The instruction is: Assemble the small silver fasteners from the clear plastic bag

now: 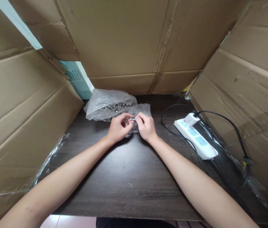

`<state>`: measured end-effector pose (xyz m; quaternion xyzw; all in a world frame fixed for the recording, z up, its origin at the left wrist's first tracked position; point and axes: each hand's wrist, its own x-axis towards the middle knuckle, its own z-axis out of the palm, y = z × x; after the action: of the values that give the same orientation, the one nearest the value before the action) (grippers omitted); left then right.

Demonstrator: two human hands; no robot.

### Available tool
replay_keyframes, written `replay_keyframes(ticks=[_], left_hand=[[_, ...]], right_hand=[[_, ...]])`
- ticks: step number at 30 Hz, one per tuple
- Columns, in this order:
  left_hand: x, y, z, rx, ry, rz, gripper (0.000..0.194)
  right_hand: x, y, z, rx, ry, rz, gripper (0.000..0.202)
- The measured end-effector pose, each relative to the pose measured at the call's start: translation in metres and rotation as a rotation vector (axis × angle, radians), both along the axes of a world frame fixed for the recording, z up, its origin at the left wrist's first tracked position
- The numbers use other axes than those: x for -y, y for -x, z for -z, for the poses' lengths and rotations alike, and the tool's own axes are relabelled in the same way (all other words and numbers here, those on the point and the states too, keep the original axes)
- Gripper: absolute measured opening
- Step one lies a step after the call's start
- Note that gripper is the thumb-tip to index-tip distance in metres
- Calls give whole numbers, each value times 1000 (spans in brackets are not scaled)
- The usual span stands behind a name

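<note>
Between my two hands is a small shiny metal bolt [132,119], lying roughly level. The fingertips of my left hand [119,128] pinch the end with the wider head. My right hand [146,126] grips the other end with thumb and forefinger, hiding that tip. Just behind my hands lies a clear plastic bag [110,95] with its mouth open, full of small metal pieces [117,107]. A second crumpled clear plastic bag [145,108] sits behind my right hand, partly covered by it.
A dark wooden table [124,180] lies beneath my arms. On the right rests a white power strip [197,139] with a white plug adapter [191,119] and black cables [226,120]. Cardboard walls [129,41] enclose the left, back and right sides.
</note>
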<state>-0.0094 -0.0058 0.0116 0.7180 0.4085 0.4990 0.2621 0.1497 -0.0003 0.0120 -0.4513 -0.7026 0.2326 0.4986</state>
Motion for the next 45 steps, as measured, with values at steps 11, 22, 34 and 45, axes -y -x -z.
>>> replay_keyframes(ticks=[11, 22, 34, 45], left_hand=[[-1, 0, 1, 15, 8, -28, 18], [0, 0, 0, -16, 4, -10, 19], [0, 0, -1, -6, 7, -8, 18], [-2, 0, 0, 4, 7, -39, 18]], right_hand=[[1, 1, -1, -12, -24, 34, 24], [0, 0, -2, -10, -58, -21, 17], [-3, 2, 4, 8, -35, -3, 56], [1, 0, -1, 25, -57, -24, 10]])
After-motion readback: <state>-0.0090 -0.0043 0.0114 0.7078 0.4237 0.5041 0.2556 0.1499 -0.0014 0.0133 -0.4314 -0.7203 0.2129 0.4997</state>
